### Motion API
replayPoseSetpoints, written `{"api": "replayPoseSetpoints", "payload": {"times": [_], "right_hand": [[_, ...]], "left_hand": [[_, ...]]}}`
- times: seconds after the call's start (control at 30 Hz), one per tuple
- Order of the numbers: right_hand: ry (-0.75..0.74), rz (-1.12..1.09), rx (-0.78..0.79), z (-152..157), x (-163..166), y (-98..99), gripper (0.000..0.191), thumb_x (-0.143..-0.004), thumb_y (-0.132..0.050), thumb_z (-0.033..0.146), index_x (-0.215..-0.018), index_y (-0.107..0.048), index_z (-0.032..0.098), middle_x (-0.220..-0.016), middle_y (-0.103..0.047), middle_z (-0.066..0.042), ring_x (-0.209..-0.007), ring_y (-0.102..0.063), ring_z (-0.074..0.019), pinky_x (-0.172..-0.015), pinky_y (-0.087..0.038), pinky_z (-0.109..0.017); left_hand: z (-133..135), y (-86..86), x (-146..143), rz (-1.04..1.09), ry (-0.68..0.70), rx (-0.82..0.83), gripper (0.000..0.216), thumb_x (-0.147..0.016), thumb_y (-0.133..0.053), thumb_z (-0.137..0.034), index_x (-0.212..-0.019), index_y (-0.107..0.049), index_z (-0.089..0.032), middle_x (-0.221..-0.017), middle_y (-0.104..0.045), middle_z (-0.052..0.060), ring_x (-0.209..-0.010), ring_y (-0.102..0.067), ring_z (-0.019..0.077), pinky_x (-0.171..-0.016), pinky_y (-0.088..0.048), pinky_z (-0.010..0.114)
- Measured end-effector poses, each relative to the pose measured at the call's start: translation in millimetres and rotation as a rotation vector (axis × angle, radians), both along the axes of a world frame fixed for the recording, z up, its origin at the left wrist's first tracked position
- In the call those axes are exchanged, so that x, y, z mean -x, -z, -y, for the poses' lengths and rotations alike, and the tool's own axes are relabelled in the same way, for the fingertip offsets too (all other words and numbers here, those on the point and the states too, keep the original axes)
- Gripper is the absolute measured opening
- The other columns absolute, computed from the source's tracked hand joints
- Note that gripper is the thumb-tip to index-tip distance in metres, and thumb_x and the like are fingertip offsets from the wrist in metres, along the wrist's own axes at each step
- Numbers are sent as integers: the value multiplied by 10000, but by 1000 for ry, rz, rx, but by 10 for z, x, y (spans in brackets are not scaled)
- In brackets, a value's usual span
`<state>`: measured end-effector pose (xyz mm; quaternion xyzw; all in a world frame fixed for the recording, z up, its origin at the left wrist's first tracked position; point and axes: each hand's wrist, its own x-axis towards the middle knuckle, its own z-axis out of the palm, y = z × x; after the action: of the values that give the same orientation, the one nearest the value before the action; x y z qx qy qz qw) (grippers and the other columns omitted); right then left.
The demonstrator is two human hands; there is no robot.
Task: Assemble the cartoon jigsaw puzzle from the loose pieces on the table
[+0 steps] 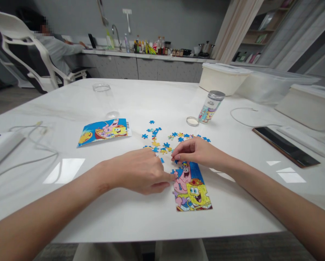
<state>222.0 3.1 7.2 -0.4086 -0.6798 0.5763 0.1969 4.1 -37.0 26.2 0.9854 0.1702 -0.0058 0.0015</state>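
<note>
The left hand [140, 170] is pressing its forefinger on the upper left edge of the part-built puzzle [192, 192], which is lying near the front of the bench [140, 101]. The rest of its grip is curling in on nothing visible. The right hand [197, 152] is pinching its grip narrow at the puzzle's top edge, and I cannot tell whether it is holding anything. Bracing the joined part flat is probably keeping the edge true.
</note>
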Motion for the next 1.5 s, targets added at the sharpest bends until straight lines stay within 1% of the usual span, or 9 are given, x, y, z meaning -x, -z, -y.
{"api": "replayPoseSetpoints", "payload": {"times": [0.17,0.37,0.43,0.6,0.73,0.9,1.0,1.2,1.5], "right_hand": [[27,4,26,-8,-6,13,78,-706,-733,207,-778,-717,181,-617,-707,-7,-643,-696,-150,-628,-552,-270],[33,45,36,-8,12,15,122,-708,-723,232,-811,-717,168,-629,-705,-25,-643,-691,-161,-610,-538,-274],[56,59,-38,-20,5,10,140,-723,-705,236,-843,-721,164,-681,-707,-34,-644,-676,-155,-595,-522,-272],[88,187,-424,-125,-87,35,111,-766,-655,223,-829,-735,179,-766,-713,-37,-694,-621,-143,-620,-475,-276],[18,250,-506,-226,-177,63,99,-785,-636,207,-784,-732,186,-745,-706,-24,-675,-597,-132,-624,-449,-275],[-5,241,-625,-286,-250,38,181,-849,-577,229,-864,-754,192,-976,-673,-70,-725,-593,-126,-623,-442,-271],[-1,264,-632,-307,-302,16,198,-878,-550,232,-933,-737,191,-979,-646,-64,-647,-561,-99,-620,-452,-274],[-231,315,-634,-308,-356,-2,170,-802,-696,301,-929,-733,195,-952,-598,-55,-796,-592,-147,-725,-489,-299],[-173,286,-536,-295,-329,12,165,-768,-709,289,-857,-623,180,-889,-585,-32,-718,-536,-127,-649,-453,-280]], "left_hand": [[4,1,-16,-27,3,-19,237,-927,-468,-233,-971,-700,-253,-533,-612,-9,-414,-454,125,-429,-201,329],[9,19,-9,35,40,-67,208,-911,-491,-219,-898,-698,-229,-498,-589,-23,-390,-428,120,-412,-183,328],[10,33,-1,55,47,-85,180,-900,-509,-225,-892,-689,-221,-490,-584,-28,-382,-420,119,-408,-172,328],[-17,65,19,70,23,-153,172,-903,-491,-222,-819,-638,-194,-477,-579,-25,-371,-416,117,-417,-162,324],[-56,84,34,69,2,-211,269,-934,-448,-230,-692,-558,-192,-486,-588,-17,-369,-437,111,-422,-175,323],[-75,104,35,82,-6,-253,284,-945,-434,-238,-687,-544,-194,-478,-586,-24,-353,-430,104,-418,-166,324],[-73,104,41,77,-6,-269,268,-934,-451,-231,-684,-541,-196,-478,-588,-24,-354,-431,109,-419,-160,330],[-76,92,54,84,14,-299,290,-939,-428,-222,-662,-511,-200,-460,-569,-30,-340,-421,111,-412,-159,334],[-70,105,43,63,3,-307,251,-915,-467,-222,-670,-513,-203,-462,-576,-32,-342,-438,117,-417,-149,339]]}}
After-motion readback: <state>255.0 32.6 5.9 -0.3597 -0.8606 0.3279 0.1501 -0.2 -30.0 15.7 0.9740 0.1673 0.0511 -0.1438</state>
